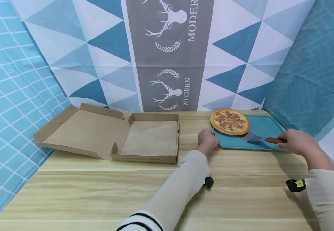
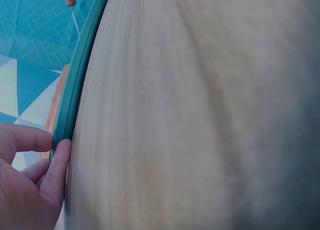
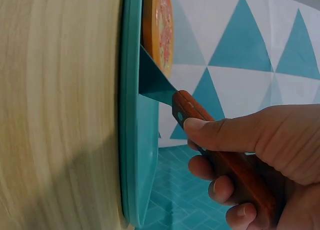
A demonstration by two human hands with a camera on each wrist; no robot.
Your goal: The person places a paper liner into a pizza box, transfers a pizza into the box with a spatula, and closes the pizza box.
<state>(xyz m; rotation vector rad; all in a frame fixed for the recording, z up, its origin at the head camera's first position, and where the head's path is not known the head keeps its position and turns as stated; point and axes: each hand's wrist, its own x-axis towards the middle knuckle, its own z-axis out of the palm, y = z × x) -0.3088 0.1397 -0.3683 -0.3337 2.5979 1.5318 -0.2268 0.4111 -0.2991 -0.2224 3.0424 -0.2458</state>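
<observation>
Head view: our pizza (image 1: pixel 229 122) is over the left end of the teal tray (image 1: pixel 268 125), its edge above the pizza server (image 1: pixel 254 137). We seem to be scooping; next needs a level lift. Left wrist view: our left hand (image 2: pixel 27 187) pinches the teal tray. Right wrist view: our right hand (image 3: pixel 267 142) grips the pizza server

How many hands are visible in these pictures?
2: the left hand pinches the teal tray at its left end; the right hand holds the spatula by its brown handle. No others show.
</observation>
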